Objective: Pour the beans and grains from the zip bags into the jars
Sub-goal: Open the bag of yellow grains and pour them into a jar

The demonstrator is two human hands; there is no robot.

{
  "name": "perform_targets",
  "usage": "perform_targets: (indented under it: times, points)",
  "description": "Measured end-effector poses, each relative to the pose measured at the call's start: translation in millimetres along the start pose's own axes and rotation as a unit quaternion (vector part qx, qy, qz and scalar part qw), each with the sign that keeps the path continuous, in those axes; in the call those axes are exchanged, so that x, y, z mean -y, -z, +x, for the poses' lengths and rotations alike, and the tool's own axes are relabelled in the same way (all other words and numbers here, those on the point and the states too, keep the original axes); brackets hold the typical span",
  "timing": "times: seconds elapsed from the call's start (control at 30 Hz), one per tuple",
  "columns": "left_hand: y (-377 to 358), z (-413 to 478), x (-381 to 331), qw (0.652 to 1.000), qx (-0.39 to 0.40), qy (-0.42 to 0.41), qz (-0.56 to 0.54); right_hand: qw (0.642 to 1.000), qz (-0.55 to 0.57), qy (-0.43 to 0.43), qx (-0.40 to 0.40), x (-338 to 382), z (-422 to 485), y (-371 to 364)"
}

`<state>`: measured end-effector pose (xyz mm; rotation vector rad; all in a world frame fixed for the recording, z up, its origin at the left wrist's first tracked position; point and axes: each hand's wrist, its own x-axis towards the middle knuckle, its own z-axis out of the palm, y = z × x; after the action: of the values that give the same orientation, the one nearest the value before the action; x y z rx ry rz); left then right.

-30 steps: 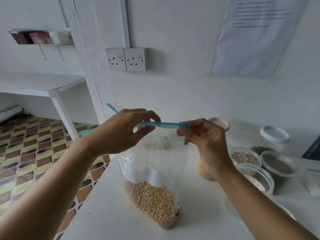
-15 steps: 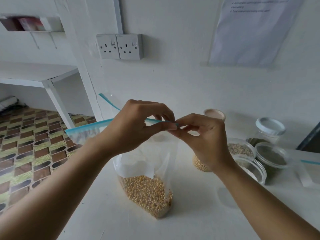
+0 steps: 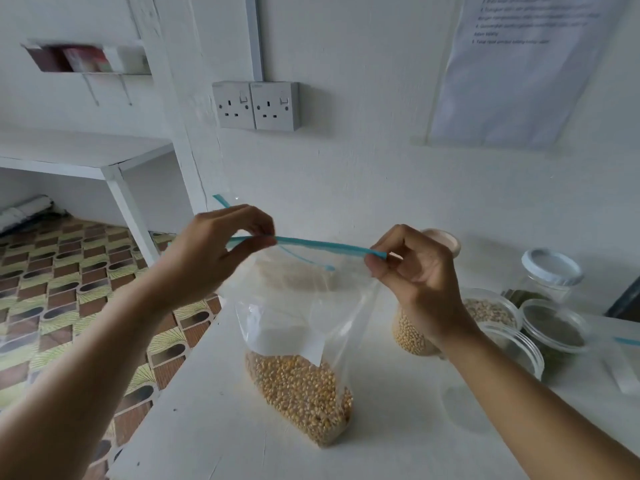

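A clear zip bag (image 3: 298, 317) with a blue zip strip stands on the white table (image 3: 214, 424), its bottom filled with yellow corn kernels (image 3: 299, 393). My left hand (image 3: 207, 254) pinches the zip strip near its left part. My right hand (image 3: 415, 275) pinches the strip's right end. Behind my right wrist stands a jar of pale round beans (image 3: 408, 334), partly hidden. To the right are open jars: one with beige grains (image 3: 491, 311), one with dark green contents (image 3: 554, 327), and a clear one (image 3: 516, 348) whose contents I cannot make out.
A lidded glass jar (image 3: 550, 271) stands at the back right, a wooden-lidded one (image 3: 443, 239) behind my right hand. Another zip bag's blue strip (image 3: 627, 341) shows at the right edge. The table's left edge drops to a patterned floor (image 3: 69, 289). Wall sockets (image 3: 256, 105) hang above.
My hands, which were pinching close together at the strip's middle, have drawn apart; the right hand has slid to the strip's right end. The bag stays standing on the table.
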<state>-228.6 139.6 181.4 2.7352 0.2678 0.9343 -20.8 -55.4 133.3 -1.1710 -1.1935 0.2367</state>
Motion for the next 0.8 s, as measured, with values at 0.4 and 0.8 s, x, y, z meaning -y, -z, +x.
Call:
perform_targets:
  times: [0.4, 0.8]
  points:
    - [46.0, -23.1, 60.5, 0.992, -0.064, 0.106, -0.011, 0.981, 0.044, -0.028, -0.188, -20.4, 32.0, -21.3]
    - [49.0, -10.2, 34.3, 0.987, 0.141, 0.063, -0.040, 0.971, -0.214, 0.102, -0.031, -11.6, 30.0, -18.7]
